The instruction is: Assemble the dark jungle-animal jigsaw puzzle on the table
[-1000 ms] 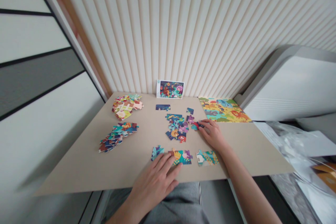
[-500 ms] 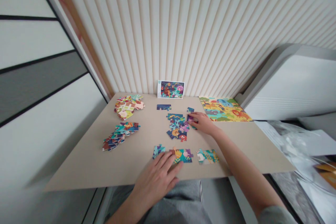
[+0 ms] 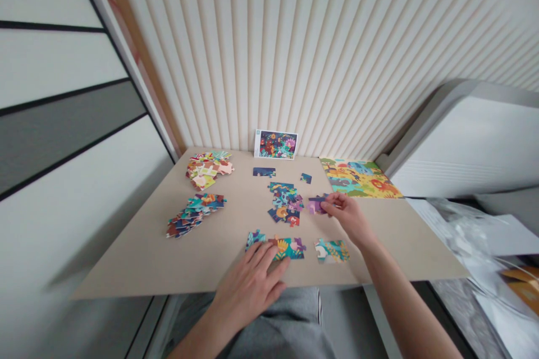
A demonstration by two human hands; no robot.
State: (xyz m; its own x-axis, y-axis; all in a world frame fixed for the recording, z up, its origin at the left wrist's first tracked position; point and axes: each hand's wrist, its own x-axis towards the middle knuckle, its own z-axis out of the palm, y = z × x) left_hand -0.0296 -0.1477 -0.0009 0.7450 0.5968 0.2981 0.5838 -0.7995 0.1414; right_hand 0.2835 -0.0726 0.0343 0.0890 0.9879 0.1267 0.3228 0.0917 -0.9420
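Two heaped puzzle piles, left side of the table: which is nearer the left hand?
The teal-and-navy pile. The pale green, pink and brown pile lies behind it, farther from the left hand.

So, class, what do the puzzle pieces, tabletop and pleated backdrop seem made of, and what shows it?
Puzzle pieces: probably printed cardboard, sheen unclear; pale edges show where they overlap.
Tabletop: matte beige board, perhaps laminate; it looks smooth and grainless.
Pleated backdrop: matte, fabric or plastic; even folds fit both.
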